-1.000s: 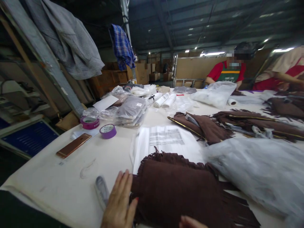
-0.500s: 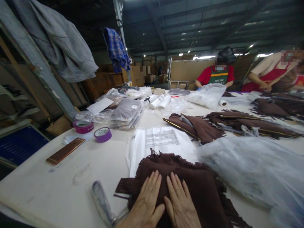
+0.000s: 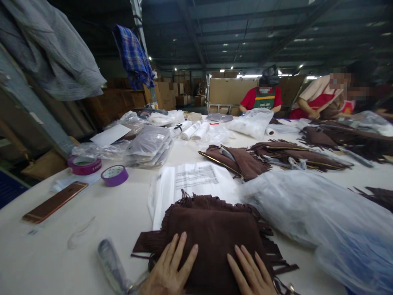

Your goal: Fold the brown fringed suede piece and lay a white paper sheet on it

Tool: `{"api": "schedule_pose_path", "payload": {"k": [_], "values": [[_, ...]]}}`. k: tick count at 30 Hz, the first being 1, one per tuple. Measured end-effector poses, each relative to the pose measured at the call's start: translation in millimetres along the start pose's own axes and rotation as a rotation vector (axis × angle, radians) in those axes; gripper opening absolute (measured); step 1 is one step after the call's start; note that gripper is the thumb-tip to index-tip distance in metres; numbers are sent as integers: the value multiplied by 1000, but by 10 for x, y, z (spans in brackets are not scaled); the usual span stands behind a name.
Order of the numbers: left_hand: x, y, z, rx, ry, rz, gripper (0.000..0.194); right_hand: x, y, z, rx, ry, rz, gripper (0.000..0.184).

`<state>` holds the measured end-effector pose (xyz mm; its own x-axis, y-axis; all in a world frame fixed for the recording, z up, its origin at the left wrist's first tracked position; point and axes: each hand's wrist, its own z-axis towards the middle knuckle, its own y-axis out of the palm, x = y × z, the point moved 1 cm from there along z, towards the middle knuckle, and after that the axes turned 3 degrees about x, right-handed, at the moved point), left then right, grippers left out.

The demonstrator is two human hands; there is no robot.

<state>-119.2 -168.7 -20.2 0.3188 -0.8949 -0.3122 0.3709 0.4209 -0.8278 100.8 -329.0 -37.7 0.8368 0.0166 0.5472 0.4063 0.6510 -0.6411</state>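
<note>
A folded brown fringed suede piece (image 3: 211,233) lies on the white table (image 3: 101,217) right in front of me. My left hand (image 3: 168,270) rests flat on its near left part, fingers spread. My right hand (image 3: 251,272) lies flat on its near right part, fingers stretched out. Neither hand grips anything. Under the far edge of the brown piece lies a white bag with printed text (image 3: 190,182). A grey roll-like tool (image 3: 112,264) lies just left of my left hand.
Clear plastic bags (image 3: 310,217) heap at the right. More brown fringed pieces (image 3: 242,159) lie further back. Two purple tape rolls (image 3: 114,175) and a phone (image 3: 53,202) sit at the left. Two people in red (image 3: 262,98) work at the far end.
My hands, side by side half a second ago, have slid apart across the brown piece. A second ago only the left hand lay at its edge. The view has shifted right.
</note>
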Motion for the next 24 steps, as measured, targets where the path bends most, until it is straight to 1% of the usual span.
{"api": "schedule_pose_path", "payload": {"k": [1, 3, 5, 7, 9, 10, 11, 12, 13, 14, 16, 17, 18, 20, 22, 24], "values": [[1, 0, -14, 14, 29, 35, 62, 49, -2, -53, -22, -10, -9, 41], [-13, 7, -47, 29, 56, 109, 62, 141, -37, -118, -68, 11, -17, 43], [-72, -10, -60, 40, 23, 137, 61, 242, -119, -124, -113, 54, -4, 45], [-192, -100, -7, 55, -23, 124, 59, 383, -243, -54, -155, 88, 45, 46], [-374, -290, 153, 24, -33, 54, 58, 586, -397, 114, -148, 85, 125, 48], [-484, -418, 274, -30, -23, -6, 57, 708, -477, 235, -129, 82, 174, 49], [-605, -559, 417, -105, -56, -78, 55, 839, -556, 377, -85, 89, 222, 49], [-735, -705, 572, -192, -134, -137, 51, 974, -623, 533, -99, 124, 287, 48], [-864, -845, 730, -313, -223, -183, 46, 1104, -679, 697, -156, 171, 378, 44], [-987, -977, 881, -412, -296, -224, 41, 1225, -722, 862, -257, 232, 462, 40], [-1206, -1192, 1146, -516, -372, -284, 32, 1427, -780, 1165, -480, 350, 519, 29], [-1303, -1269, 1250, -538, -394, -298, 28, 1507, -801, 1298, -557, 390, 509, 26], [-1392, -1326, 1334, -541, -399, -302, 25, 1572, -817, 1415, -610, 414, 478, 24], [-1553, -1395, 1448, -515, -394, -275, 21, 1669, -841, 1606, -643, 422, 409, 22], [-1690, -1434, 1506, -455, -378, -211, 21, 1730, -861, 1747, -627, 412, 349, 21], [-1802, -1476, 1527, -346, -360, -117, 24, 1772, -878, 1846, -587, 407, 290, 22]]}}
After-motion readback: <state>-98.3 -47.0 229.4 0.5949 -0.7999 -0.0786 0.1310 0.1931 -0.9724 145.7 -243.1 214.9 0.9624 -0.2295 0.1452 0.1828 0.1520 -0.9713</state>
